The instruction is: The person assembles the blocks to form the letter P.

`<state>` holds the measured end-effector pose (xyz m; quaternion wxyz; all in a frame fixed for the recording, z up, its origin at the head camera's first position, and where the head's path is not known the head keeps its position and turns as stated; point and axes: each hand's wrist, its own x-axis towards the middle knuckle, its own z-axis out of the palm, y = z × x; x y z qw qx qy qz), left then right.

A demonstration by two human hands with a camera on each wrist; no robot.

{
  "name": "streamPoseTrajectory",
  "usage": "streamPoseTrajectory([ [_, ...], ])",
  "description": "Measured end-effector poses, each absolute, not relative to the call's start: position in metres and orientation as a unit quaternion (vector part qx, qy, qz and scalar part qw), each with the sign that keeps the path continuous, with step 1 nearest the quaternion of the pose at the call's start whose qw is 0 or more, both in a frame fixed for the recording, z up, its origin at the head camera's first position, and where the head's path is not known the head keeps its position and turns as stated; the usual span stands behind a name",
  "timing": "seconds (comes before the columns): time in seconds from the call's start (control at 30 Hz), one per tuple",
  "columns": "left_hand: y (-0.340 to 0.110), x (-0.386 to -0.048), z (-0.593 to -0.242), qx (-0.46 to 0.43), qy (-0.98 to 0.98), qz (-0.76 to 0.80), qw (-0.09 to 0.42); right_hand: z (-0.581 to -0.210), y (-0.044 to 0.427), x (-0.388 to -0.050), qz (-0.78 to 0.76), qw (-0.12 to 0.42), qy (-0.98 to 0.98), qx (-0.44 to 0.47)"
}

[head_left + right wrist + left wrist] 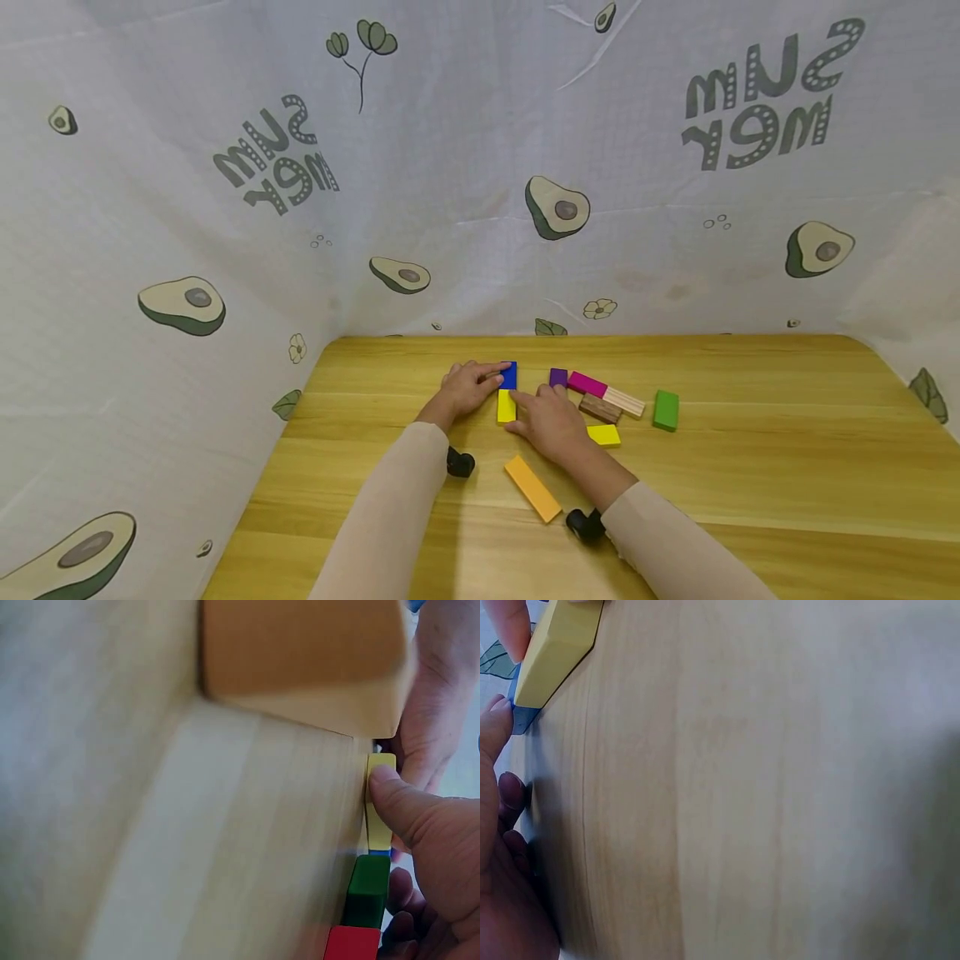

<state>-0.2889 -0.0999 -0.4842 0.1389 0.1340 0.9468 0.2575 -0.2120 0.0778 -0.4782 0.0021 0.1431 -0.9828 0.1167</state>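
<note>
A blue block (509,375) and a yellow block (506,408) lie end to end in the head view. My left hand (467,387) holds the blue block, index finger at its far end and thumb at its left side. From the right, my right hand (553,423) pinches the yellow block with thumb and index finger. In the left wrist view the yellow block (559,652) hides most of the blue block (525,718). The right wrist view has my right thumb against the yellow block (380,817), the other fingers curled beside a green block (367,891).
Right of my hands lie purple (558,377), magenta (587,384), striped (624,402), brown (600,408), yellow (604,436) and green (666,410) blocks. An orange block (532,488) lies nearer. A red block (352,943) shows in the right wrist view. Printed cloth stands behind the table (750,467).
</note>
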Motion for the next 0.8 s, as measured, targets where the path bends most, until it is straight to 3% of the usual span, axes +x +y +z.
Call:
streamPoseTrajectory([
  [0.8,-0.1023,-0.2907,-0.4833,0.146,0.945,0.248,0.155,-0.4791,0.0803,-0.2150,0.151,-0.022,-0.979,0.133],
])
